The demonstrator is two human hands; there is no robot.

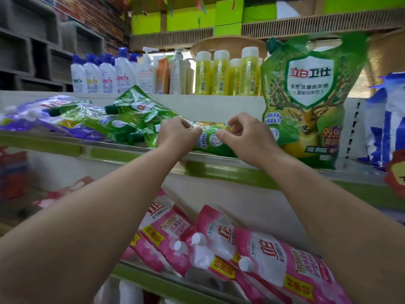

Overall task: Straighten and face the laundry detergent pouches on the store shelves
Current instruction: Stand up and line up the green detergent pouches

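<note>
A green detergent pouch (211,140) lies flat at the front of the upper shelf (219,166). My left hand (175,133) grips its left part with curled fingers. My right hand (245,134) pinches its right part. To their right a large green pouch (304,99) with a deer picture stands upright, front facing out. To the left more green pouches (131,115) lie flat and overlapping, with purple pouches (32,115) lying beyond them. On the shelf below, pink pouches (241,244) lie tumbled with white caps showing.
Behind the pouches a higher ledge holds white bottles with blue caps (98,73), pump bottles (148,71) and yellow bottles (228,73). A blue and white bag (388,119) stands at the far right. Green boxes (188,18) sit on top.
</note>
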